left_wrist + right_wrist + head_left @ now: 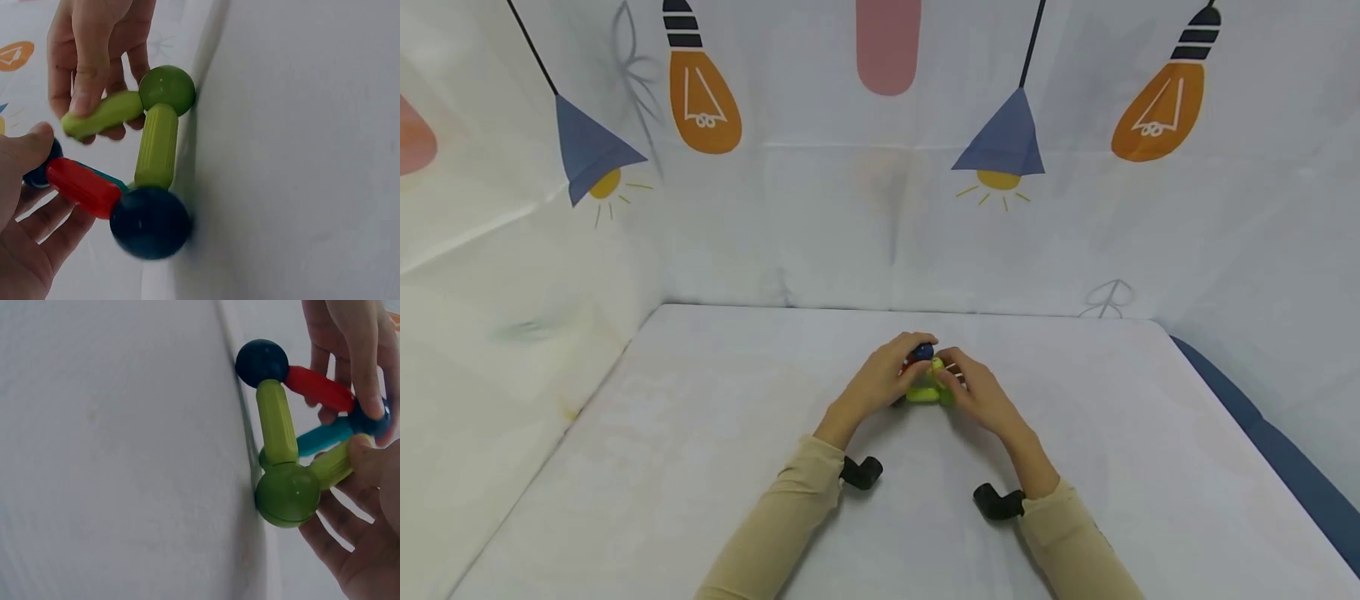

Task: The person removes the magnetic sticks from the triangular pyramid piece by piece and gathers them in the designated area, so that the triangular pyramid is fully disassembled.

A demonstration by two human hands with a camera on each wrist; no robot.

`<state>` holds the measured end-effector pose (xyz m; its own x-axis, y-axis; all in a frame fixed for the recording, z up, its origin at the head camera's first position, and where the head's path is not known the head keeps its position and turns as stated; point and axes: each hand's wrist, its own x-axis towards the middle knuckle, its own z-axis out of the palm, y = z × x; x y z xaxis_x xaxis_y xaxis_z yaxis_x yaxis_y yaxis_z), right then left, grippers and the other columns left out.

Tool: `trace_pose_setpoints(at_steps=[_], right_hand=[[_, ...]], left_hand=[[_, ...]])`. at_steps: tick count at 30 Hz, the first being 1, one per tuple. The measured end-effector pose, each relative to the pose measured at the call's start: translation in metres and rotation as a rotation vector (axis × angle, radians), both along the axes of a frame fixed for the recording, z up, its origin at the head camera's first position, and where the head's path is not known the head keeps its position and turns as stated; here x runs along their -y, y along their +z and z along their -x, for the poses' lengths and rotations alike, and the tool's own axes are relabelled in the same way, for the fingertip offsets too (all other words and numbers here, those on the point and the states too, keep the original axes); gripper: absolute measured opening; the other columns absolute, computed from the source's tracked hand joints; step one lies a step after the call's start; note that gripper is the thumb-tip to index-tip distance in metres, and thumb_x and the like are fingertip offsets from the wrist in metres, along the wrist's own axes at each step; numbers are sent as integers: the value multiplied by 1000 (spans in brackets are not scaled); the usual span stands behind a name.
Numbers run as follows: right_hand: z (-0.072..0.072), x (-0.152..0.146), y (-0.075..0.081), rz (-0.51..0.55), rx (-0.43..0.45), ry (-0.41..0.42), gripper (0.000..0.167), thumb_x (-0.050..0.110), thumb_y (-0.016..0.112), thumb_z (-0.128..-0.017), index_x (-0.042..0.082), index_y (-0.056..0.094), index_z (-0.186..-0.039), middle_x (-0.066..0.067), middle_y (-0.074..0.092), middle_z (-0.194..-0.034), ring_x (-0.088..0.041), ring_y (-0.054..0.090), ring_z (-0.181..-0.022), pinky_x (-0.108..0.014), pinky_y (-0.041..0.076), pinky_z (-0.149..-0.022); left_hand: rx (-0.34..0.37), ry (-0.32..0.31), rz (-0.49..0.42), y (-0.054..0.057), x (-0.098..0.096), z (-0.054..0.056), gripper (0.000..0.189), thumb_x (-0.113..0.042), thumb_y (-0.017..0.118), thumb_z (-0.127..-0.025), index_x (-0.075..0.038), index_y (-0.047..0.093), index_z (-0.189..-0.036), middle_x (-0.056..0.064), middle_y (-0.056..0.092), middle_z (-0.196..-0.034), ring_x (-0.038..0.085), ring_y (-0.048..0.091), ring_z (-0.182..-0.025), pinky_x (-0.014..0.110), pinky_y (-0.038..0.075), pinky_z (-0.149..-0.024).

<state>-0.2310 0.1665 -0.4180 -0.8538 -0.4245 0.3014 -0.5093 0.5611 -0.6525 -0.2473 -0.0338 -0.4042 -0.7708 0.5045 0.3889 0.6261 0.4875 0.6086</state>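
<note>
A ball-and-rod building toy stands on the table between the hands. My left hand (880,375) pinches its upper dark blue ball (923,352). From that ball a red rod (319,387) slopes down to a lower dark blue ball (150,222), and a teal rod (326,436) runs down behind. A yellow-green rod (156,145) links the lower blue ball to a green ball (287,495). My right hand (981,390) pinches a second yellow-green rod (109,114), which rises from the green ball, its upper end close to the upper blue ball. Another green ball (262,459) is mostly hidden behind.
The white tabletop (700,433) ends at a patterned cloth wall (820,225) just beyond the hands. Each wrist carries a black camera mount (862,473). A dark blue surface (1247,417) shows past the table's right edge.
</note>
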Motion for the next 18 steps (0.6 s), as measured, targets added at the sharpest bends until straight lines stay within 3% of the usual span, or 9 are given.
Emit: trace_pose_setpoints(at_steps=[5, 12, 18], right_hand=[[1, -5, 2, 30, 40, -46, 27, 21, 50, -98, 5, 50, -121, -13, 63, -112, -28, 61, -105, -45, 51, -88], [4, -15, 3, 53, 6, -94, 33, 15, 53, -97, 5, 48, -128, -14, 64, -108, -29, 61, -102, -45, 51, -87], [8, -33, 0, 46, 16, -148, 33, 14, 52, -97, 5, 48, -128, -14, 62, -108, -29, 60, -101, -45, 50, -87]], left_hand=[[71, 67, -38, 2, 17, 7, 36, -23, 59, -94, -15, 51, -128, 5, 63, -112, 15, 63, -93, 28, 53, -78], [130, 98, 15, 4, 41, 10, 34, -29, 59, -94, -16, 52, -124, 0, 63, -112, 14, 62, -94, 32, 53, -82], [194, 117, 64, 1, 57, 10, 35, -28, 62, -91, -10, 56, -121, 2, 63, -113, 18, 61, -96, 34, 51, -84]])
